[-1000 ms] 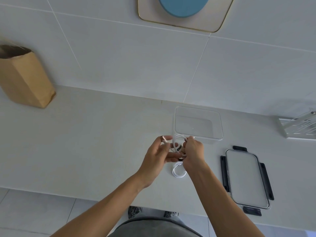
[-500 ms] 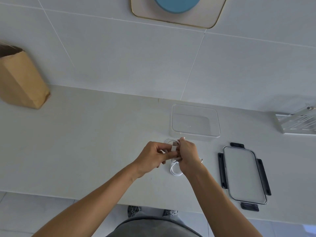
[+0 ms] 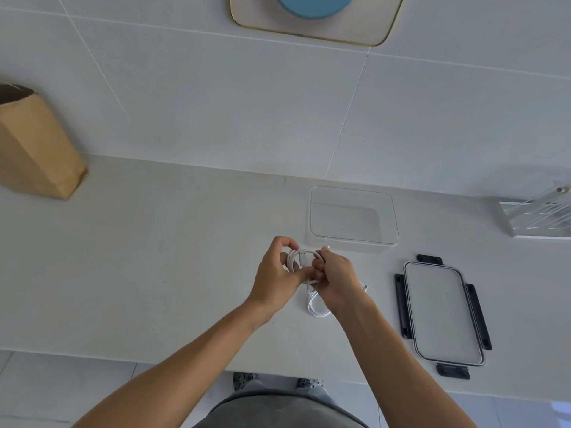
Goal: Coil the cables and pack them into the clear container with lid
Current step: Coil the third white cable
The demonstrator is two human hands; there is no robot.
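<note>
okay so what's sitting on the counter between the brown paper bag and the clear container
Nothing: in the head view the counter between the brown paper bag and the clear container is bare.

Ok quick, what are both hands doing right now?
Left hand: holding the coiled white cable.
Right hand: also gripping the white cable, fingers curled round it.

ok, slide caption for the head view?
Both hands coil a white cable beside the empty clear container; lid off.
</note>
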